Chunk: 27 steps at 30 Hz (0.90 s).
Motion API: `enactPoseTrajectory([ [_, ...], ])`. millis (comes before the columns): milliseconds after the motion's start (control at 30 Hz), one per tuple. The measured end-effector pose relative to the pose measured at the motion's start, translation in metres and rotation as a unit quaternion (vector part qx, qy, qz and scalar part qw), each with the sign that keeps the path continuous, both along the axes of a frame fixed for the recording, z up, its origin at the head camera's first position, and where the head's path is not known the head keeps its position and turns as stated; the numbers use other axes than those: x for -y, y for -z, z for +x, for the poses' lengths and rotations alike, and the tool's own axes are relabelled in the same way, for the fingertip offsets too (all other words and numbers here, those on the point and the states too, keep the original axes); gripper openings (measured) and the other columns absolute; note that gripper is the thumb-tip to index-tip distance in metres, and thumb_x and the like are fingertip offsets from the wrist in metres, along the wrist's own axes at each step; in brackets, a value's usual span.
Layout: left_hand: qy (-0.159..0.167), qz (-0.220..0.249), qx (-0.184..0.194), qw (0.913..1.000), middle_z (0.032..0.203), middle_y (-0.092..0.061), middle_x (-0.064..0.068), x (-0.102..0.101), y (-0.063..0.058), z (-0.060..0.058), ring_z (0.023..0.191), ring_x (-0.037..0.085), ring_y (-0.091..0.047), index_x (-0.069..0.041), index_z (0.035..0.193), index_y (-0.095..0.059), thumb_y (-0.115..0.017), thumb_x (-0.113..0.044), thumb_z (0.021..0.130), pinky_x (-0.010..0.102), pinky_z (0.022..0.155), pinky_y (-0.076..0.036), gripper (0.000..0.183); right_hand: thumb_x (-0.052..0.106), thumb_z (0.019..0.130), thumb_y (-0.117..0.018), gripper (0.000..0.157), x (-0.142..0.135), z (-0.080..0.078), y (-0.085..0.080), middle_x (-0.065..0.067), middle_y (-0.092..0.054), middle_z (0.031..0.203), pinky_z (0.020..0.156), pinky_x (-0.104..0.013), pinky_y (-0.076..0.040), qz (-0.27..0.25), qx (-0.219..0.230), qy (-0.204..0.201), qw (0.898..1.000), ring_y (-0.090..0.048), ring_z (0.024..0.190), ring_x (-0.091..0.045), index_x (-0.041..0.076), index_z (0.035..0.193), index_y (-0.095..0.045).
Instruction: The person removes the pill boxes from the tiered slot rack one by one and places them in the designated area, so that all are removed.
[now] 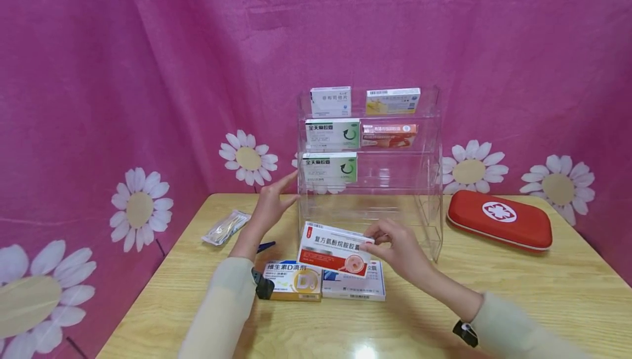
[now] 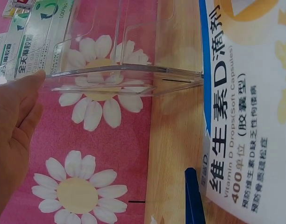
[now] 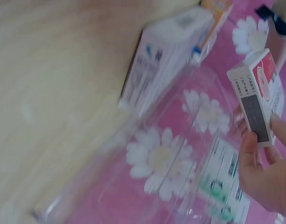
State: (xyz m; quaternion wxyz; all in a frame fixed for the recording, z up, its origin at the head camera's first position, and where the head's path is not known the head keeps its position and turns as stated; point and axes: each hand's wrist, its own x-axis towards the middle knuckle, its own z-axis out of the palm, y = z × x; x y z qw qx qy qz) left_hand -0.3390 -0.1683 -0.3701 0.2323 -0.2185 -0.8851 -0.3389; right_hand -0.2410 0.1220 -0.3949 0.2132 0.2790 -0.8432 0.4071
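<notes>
My right hand pinches a red and white medicine box by its right end. The box is tilted in front of the lower tiers of a clear acrylic rack; its end face shows in the right wrist view. My left hand is at the rack's left side, fingers extended, fingertips right at its edge. Green and white boxes stand on the left of two tiers, with a red box on the upper of them. On the top tier are a white box and a yellow-white box.
A vitamin D drops box and a white box lie at the front, partly behind the held box. To the left are a packet of swabs and a dark blue object. A red zip case lies right of the rack.
</notes>
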Motion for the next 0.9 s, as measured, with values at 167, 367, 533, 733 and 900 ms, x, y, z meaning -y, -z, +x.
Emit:
enactPoseTrajectory([
  [167,0.0,-0.001,0.004,1.0,0.138,-0.058,0.016,0.0,-0.001,0.0,0.125,0.032,-0.06,-0.007,0.14,-0.052,-0.073,-0.008,0.086,0.042,0.103,-0.053,0.058,0.006,0.077,-0.08,0.017,0.018,0.01,0.01,-0.001,-0.065,0.082,0.066,-0.019,-0.059,0.0,0.052,-0.04,0.998,-0.061,0.073,0.0,0.008,0.083,-0.065],
  [367,0.001,0.003,0.009,1.0,0.139,-0.058,0.015,-0.001,-0.001,-0.001,0.126,0.031,-0.059,-0.007,0.141,-0.052,-0.072,-0.005,0.086,0.042,0.104,-0.052,0.058,0.009,0.078,-0.08,0.018,0.038,0.018,0.02,-0.004,-0.062,0.081,0.064,-0.017,-0.057,0.014,0.085,-0.088,0.992,-0.057,0.072,0.001,0.007,0.081,-0.063],
  [533,-0.003,-0.004,0.009,0.9999,0.138,-0.059,0.014,-0.001,-0.001,0.0,0.126,0.03,-0.059,-0.007,0.141,-0.052,-0.072,-0.006,0.086,0.042,0.104,-0.052,0.058,0.009,0.077,-0.081,0.019,0.052,0.022,0.025,-0.005,-0.062,0.079,0.063,-0.015,-0.057,0.025,0.096,-0.118,0.988,-0.057,0.071,0.002,0.005,0.081,-0.062],
  [733,-0.009,-0.007,0.012,0.9999,0.139,-0.058,0.014,-0.001,0.0,-0.001,0.126,0.03,-0.059,-0.008,0.141,-0.052,-0.072,-0.006,0.086,0.041,0.105,-0.052,0.058,0.01,0.078,-0.081,0.019,0.067,0.029,0.032,-0.006,-0.062,0.078,0.061,-0.013,-0.054,0.022,0.127,-0.153,0.98,-0.055,0.069,0.007,0.005,0.08,-0.063],
  [900,-0.012,-0.012,0.014,0.9998,0.139,-0.058,0.013,-0.001,-0.001,-0.001,0.126,0.029,-0.059,-0.008,0.142,-0.051,-0.072,-0.006,0.087,0.041,0.105,-0.052,0.059,0.011,0.078,-0.08,0.017,0.075,0.035,0.037,-0.003,-0.062,0.077,0.06,-0.012,-0.05,0.033,0.154,-0.154,0.975,-0.051,0.069,0.007,0.007,0.079,-0.063],
])
